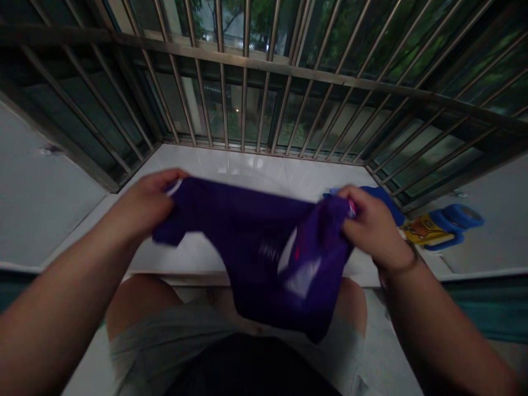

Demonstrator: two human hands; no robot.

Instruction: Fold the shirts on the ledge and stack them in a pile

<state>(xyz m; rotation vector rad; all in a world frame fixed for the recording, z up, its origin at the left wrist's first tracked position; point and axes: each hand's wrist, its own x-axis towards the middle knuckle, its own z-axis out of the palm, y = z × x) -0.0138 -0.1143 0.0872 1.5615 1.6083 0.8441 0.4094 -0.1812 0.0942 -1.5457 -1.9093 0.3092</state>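
Observation:
Between my two hands a purple garment (243, 220), probably a small shirt, is stretched sideways above my lap. My left hand (154, 201) is closed on its left end, where a bit of white trim shows. My right hand (367, 223) grips the bunched right end, beside a small pink and white patch. The lower part hangs down over my knees. White and red printing shows on the right half, blurred by motion. Folds hide the garment's exact shape.
In front lies a glossy white sill (256, 168), with metal window bars (264, 63) rising behind it. To the right are a yellow and blue bottle-shaped container (431, 226) and a blue item (383, 201), partly hidden by my right hand. White walls flank both sides.

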